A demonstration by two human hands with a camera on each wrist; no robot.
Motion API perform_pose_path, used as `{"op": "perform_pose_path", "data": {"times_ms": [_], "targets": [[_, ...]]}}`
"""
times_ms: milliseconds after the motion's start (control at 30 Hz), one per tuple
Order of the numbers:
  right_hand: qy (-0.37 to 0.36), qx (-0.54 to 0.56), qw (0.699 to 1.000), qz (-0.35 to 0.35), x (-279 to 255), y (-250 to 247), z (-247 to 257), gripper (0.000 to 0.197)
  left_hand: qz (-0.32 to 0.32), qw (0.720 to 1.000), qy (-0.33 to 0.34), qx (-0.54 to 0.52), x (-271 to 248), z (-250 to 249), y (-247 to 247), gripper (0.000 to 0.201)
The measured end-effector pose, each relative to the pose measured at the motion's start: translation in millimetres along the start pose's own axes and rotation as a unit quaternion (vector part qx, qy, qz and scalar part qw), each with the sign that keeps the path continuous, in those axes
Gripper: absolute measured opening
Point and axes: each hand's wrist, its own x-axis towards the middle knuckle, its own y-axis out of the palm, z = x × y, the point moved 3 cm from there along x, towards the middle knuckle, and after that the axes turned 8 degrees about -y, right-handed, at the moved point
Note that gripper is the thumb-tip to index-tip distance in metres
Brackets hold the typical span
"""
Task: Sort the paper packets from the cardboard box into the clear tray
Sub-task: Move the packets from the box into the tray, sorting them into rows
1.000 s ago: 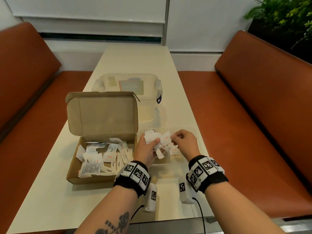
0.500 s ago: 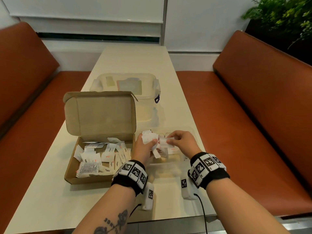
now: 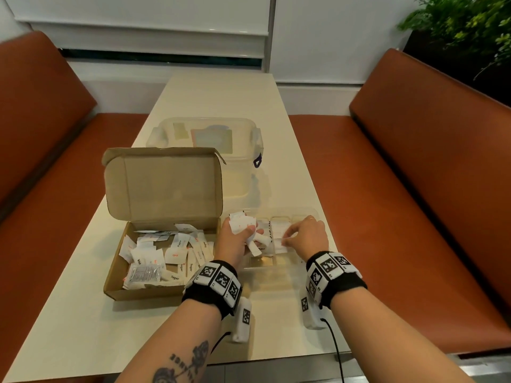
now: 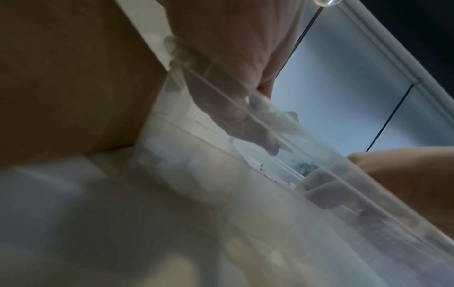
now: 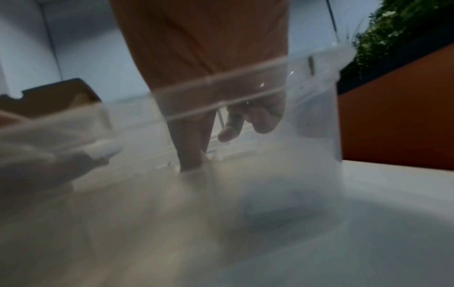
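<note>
An open cardboard box [image 3: 143,293] on the left holds several white paper packets [image 3: 171,252]. Right of it stands the clear tray [image 3: 287,215] with compartments. My left hand [image 3: 235,241] hovers at the tray's left end and grips a bundle of packets [image 3: 242,223]. My right hand [image 3: 307,236] reaches down into the tray and pinches one white packet [image 3: 279,241] low in a middle compartment. In the right wrist view the right hand's fingers [image 5: 191,147] show blurred through the tray wall [image 5: 314,108]. The left wrist view shows the left hand [image 4: 233,97] through the tray, beside the box [image 4: 73,87].
The box lid [image 3: 166,183] stands upright at the back. A clear lidded container [image 3: 207,139] sits behind it on the cream table [image 3: 221,95]. Orange benches [image 3: 414,189] flank the table, and a plant [image 3: 470,29] is at the far right.
My right hand has drawn a packet away from the left hand's bundle and lowered it into the tray. The left hand has barely moved.
</note>
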Motion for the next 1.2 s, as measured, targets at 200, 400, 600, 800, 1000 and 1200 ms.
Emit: {"op": "perform_pose_path", "data": {"times_ms": [200, 400, 600, 800, 1000, 1200], "targets": [[-0.061, -0.055, 0.997, 0.015, -2.0, 7.7, 0.3, 0.011, -0.002, 1.0, 0.002, 0.001, -0.1, -0.6, -0.2, 0.03], [-0.102, -0.072, 0.992, 0.011, -1.9, 7.8, -1.6, 0.023, 0.0, 1.0, 0.006, 0.003, 1.3, 1.1, -1.1, 0.03], [-0.108, -0.099, 0.989, 0.016, -2.4, 7.5, -1.2, 0.01, 0.007, 1.0, 0.004, 0.007, 3.1, 2.4, -0.2, 0.03], [-0.12, -0.039, 0.991, -0.05, -6.0, 0.1, 8.1, 0.019, 0.017, 1.0, -0.008, -0.012, 4.1, 3.2, 0.1, 0.028], [-0.099, 0.243, 0.963, 0.064, -11.1, 5.9, 41.3, 0.011, 0.017, 1.0, -0.016, -0.007, 4.4, 3.4, 0.3, 0.029], [-0.067, 0.307, 0.948, 0.051, -9.8, 1.1, 36.2, 0.015, 0.025, 0.998, -0.019, -0.049, 4.6, 2.7, -0.9, 0.029]]}}
